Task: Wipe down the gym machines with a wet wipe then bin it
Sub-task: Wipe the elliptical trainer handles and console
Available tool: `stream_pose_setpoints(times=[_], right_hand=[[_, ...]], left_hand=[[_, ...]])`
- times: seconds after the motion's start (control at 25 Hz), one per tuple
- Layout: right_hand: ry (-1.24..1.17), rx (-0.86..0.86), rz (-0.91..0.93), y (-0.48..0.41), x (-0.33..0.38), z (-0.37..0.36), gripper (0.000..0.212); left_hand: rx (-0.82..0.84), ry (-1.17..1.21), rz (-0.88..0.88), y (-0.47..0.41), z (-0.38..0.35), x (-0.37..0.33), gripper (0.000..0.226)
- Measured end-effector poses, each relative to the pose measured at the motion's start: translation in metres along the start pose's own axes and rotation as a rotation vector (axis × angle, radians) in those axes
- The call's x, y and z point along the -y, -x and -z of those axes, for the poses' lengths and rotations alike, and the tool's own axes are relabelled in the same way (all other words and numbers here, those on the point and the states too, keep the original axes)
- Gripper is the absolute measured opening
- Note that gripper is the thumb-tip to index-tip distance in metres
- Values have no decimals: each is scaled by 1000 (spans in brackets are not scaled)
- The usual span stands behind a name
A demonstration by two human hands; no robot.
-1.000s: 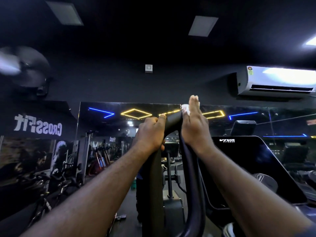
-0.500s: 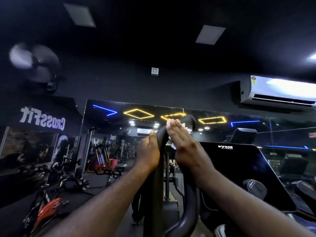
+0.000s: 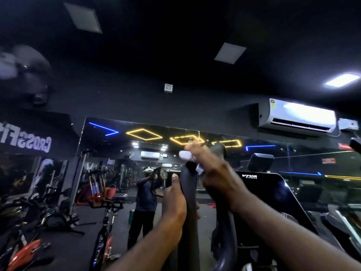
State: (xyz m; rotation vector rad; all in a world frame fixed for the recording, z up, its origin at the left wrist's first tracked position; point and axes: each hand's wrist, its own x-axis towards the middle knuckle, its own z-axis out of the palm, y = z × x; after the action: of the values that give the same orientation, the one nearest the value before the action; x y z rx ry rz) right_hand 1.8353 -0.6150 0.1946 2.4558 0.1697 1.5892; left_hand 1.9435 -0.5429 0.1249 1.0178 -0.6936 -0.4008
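Observation:
A black curved handlebar [image 3: 188,188] of a gym machine rises in front of me and loops back down at the right. My left hand [image 3: 173,204] grips its upright part, thumb pointing up along the bar. My right hand [image 3: 213,171] lies over the top bend of the bar with its fingers stretched out to the left, pressing a white wet wipe [image 3: 185,155] against it. Only the wipe's edges show from under the fingers and palm. The picture is blurred around the right hand.
The machine's black console [image 3: 273,194] marked VIVA stands right of the bar. A wall mirror [image 3: 121,153] ahead reflects a person, exercise bikes and neon ceiling lights. Exercise bikes [image 3: 105,227] stand at lower left. An air conditioner [image 3: 297,116] hangs at upper right.
My left hand has slid down the upright bar. My right hand with the wipe has moved over the top bend towards the left. The view has tilted and shifted.

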Motion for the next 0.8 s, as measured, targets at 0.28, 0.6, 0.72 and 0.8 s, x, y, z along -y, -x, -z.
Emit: stream_pose_setpoints(times=[0.28, 0.6, 0.72, 0.8], right_hand=[[226, 66, -118, 28, 19, -31, 57], [300, -129, -263, -54, -10, 9, 19], [279, 19, -74, 0, 27, -45, 45], [262, 208, 126, 24, 43, -43, 47]], left_hand=[[-17, -82, -120, -28, 31, 11, 74], [159, -62, -143, -61, 44, -86, 63], [193, -75, -119, -67, 41, -86, 72], [227, -118, -85, -67, 44, -74, 74]])
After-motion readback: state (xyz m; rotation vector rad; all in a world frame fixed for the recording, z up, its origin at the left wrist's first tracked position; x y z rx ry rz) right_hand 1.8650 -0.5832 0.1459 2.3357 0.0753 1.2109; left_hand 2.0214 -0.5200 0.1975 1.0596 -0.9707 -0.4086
